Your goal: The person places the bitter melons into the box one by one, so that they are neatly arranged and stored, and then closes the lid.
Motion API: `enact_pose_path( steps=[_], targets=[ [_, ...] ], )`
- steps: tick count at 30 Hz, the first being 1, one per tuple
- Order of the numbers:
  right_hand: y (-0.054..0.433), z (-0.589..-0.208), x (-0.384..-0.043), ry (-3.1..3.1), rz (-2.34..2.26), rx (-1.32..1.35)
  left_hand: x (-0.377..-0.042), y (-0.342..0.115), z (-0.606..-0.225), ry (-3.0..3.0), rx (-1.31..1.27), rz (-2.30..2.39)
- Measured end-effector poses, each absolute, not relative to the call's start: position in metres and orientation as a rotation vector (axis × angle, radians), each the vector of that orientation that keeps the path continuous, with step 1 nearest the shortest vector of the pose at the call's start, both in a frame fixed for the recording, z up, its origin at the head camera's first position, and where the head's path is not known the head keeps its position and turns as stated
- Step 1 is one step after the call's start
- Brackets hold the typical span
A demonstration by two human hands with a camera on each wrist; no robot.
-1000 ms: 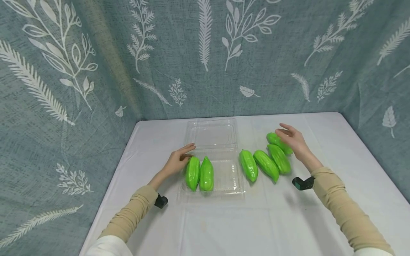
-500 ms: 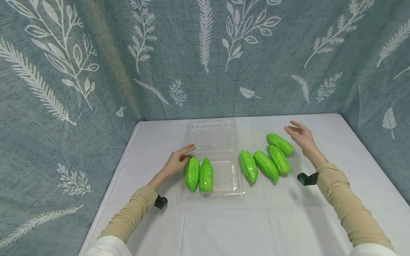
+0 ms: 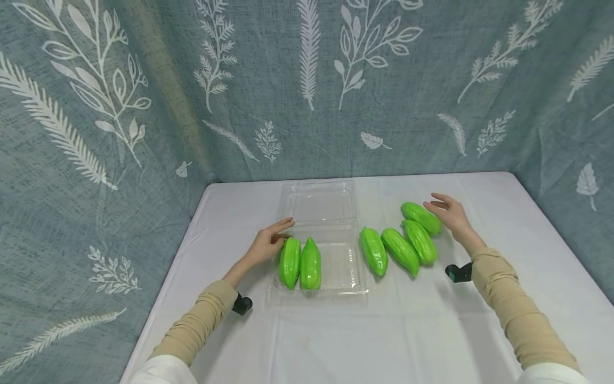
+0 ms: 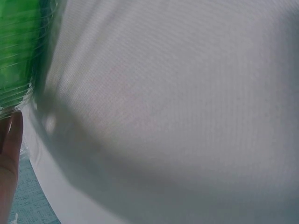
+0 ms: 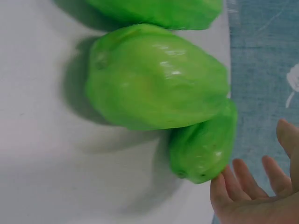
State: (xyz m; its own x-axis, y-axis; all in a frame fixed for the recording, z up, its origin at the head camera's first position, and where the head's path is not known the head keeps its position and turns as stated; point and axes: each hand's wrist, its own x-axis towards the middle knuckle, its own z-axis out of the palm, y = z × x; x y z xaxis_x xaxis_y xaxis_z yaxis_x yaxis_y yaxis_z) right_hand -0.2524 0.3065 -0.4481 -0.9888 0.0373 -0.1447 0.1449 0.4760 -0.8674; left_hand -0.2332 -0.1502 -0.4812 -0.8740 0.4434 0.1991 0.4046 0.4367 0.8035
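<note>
In the head view, a clear plastic clamshell box (image 3: 341, 266) lies with its lid folded back. Two glossy green gourd-like fruits (image 3: 310, 264) lie side by side in its left half. My left hand (image 3: 264, 244) rests at the box's upper left corner, fingers loosely extended; in the left wrist view, a fingertip (image 4: 17, 119) touches the clear side wall. To the right, my right hand (image 3: 450, 214) is beside the farthest green fruit (image 3: 422, 217), fingers spread and holding nothing. The right wrist view has those fingers (image 5: 245, 179) by that fruit's end, contact uncertain.
Three more green fruits (image 3: 400, 250) lie in a slanted row on the white tablecloth (image 3: 336, 341), between the box and my right hand. The leftmost is close to the box's right edge. A teal leaf-patterned curtain (image 3: 288, 106) stands behind and beside the table.
My right hand first moves up and right, away from the farthest fruit, then comes back down beside it. The left hand and the box stay in place.
</note>
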Motion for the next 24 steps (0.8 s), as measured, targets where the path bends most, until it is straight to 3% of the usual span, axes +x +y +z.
enact_pose_path(
  steps=[6, 15, 24],
  targets=[
    [0.308, -0.457, -0.25, 2.65, -1.458, 0.121, -0.222, -0.144, -0.461, 2.607, 0.775, 1.455],
    [0.309, -0.463, -0.247, 2.694, -1.348, 0.144, -0.238, -0.153, -0.489, 2.63, 0.775, 1.442],
    [0.307, -0.474, -0.247, 2.722, -1.355, 0.182, -0.24, -0.155, -0.491, 2.606, 0.756, 1.467]
  ],
)
